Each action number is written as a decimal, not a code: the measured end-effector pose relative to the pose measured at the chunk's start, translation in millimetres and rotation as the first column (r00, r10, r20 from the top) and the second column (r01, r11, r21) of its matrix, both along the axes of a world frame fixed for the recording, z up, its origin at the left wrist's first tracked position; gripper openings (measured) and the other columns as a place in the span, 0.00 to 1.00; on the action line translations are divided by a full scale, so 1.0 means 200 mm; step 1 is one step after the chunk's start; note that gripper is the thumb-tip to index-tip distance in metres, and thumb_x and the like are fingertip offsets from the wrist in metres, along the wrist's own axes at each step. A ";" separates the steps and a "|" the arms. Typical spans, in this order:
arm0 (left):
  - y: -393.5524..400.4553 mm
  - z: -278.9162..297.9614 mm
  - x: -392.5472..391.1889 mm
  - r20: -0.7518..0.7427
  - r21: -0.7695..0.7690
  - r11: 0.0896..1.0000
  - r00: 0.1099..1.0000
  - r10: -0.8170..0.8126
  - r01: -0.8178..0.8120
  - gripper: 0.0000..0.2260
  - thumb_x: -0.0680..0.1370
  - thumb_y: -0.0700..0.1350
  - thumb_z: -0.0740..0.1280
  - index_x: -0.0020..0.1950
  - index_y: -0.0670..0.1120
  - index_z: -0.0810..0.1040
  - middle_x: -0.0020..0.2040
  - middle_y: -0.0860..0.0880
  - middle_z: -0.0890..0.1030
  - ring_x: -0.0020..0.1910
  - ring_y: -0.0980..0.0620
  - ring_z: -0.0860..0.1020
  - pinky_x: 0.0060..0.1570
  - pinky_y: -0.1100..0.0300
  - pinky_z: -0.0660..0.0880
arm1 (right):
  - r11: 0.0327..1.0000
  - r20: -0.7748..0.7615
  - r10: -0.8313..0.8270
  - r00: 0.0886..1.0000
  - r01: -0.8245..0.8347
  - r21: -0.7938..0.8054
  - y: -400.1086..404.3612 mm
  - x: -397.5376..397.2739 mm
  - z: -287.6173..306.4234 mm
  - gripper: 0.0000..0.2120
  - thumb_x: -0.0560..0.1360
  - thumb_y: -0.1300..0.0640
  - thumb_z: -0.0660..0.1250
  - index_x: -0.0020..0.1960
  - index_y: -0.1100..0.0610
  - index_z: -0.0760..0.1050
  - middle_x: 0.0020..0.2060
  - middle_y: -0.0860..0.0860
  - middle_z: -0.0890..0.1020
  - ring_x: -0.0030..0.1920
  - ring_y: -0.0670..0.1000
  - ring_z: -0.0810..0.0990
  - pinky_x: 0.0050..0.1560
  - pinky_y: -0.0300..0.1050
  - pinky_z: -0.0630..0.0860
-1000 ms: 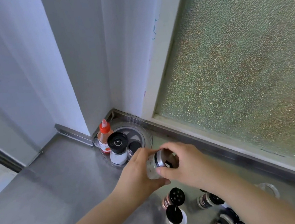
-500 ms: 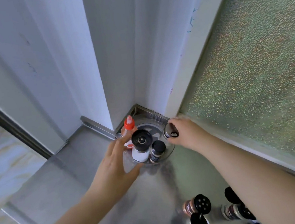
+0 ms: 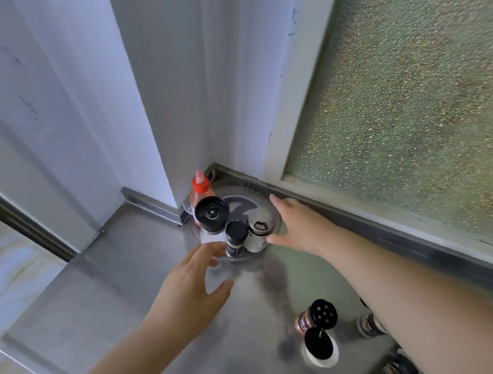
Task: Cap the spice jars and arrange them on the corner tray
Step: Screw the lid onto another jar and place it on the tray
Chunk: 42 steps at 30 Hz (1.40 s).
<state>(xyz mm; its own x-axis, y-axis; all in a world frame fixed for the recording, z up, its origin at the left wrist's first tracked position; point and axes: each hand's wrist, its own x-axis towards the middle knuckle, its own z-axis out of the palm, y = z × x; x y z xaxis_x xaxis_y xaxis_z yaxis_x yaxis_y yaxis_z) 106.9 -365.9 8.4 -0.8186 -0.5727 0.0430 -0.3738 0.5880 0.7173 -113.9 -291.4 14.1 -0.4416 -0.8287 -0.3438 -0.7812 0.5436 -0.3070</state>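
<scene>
**Crowded near rim of the tray is where a jar could tip**

Head view: my right hand (image 3: pixel 300 226) sits at the right rim of the round corner tray (image 3: pixel 267 203), fingers spread and holding nothing, with the thumb touching or just beside the silver-lidded spice jar (image 3: pixel 259 228). My left hand (image 3: pixel 189 288) hovers near the tray's near edge, grip likewise apart and empty.

The risk I see is a knock. The silver-lidded jar, a small black-capped jar (image 3: pixel 236 241) and a tall black-topped grinder (image 3: pixel 212 218) stand packed together at the near side of the tray, so a careless sweep by either hand could topple one into the rest. If the tray turns, a push on its rim could do the same; I cannot tell whether it does.

An orange-capped squeeze bottle (image 3: pixel 200 192) stands at the far left of the tray. More jars wait on the steel bench (image 3: pixel 98 296) to the near right: one with a black shaker top (image 3: pixel 317 317) and a white one with a black lid (image 3: pixel 319 349). Others are partly hidden by my right forearm, so I cannot tell whether they are capped.
</scene>
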 end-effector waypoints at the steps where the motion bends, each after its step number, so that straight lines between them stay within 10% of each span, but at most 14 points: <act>1: 0.02 0.01 -0.02 0.000 -0.006 1.000 1.000 -0.026 0.026 0.18 0.71 0.45 0.69 0.59 0.53 0.71 0.52 0.59 0.75 0.49 0.74 0.69 0.46 0.77 0.64 | 0.999 -0.009 -0.013 1.000 0.013 -0.036 0.05 0.00 0.04 0.39 0.73 0.47 0.67 0.75 0.55 0.50 0.72 0.57 0.63 0.70 0.57 0.65 0.68 0.49 0.65; 14: 0.72 0.12 -0.30 -0.120 -0.011 0.931 0.924 -0.362 0.364 0.08 0.70 0.51 0.63 0.49 0.57 0.74 0.41 0.70 0.71 0.44 0.75 0.71 0.46 0.77 0.67 | 0.964 0.060 -0.221 0.973 0.228 -0.136 1.21 0.12 0.29 0.20 0.77 0.51 0.61 0.69 0.49 0.67 0.61 0.44 0.76 0.56 0.46 0.76 0.55 0.37 0.69; 19: 1.02 -0.05 -0.33 -0.029 -0.011 0.867 0.867 -0.498 0.498 0.17 0.68 0.55 0.57 0.50 0.50 0.76 0.44 0.56 0.78 0.45 0.63 0.72 0.43 0.74 0.68 | 0.951 0.124 -0.275 0.954 0.289 -0.113 1.58 0.17 0.17 0.17 0.76 0.54 0.63 0.65 0.51 0.72 0.55 0.48 0.79 0.50 0.47 0.77 0.53 0.39 0.73; 42: 1.39 -0.32 -0.31 0.356 0.057 0.983 0.916 -0.183 0.174 0.09 0.71 0.38 0.62 0.51 0.46 0.74 0.45 0.52 0.74 0.43 0.48 0.76 0.47 0.54 0.75 | 0.997 0.204 0.013 0.979 0.002 -0.074 1.90 0.39 -0.35 0.32 0.71 0.52 0.68 0.72 0.51 0.59 0.67 0.51 0.68 0.65 0.53 0.68 0.65 0.47 0.67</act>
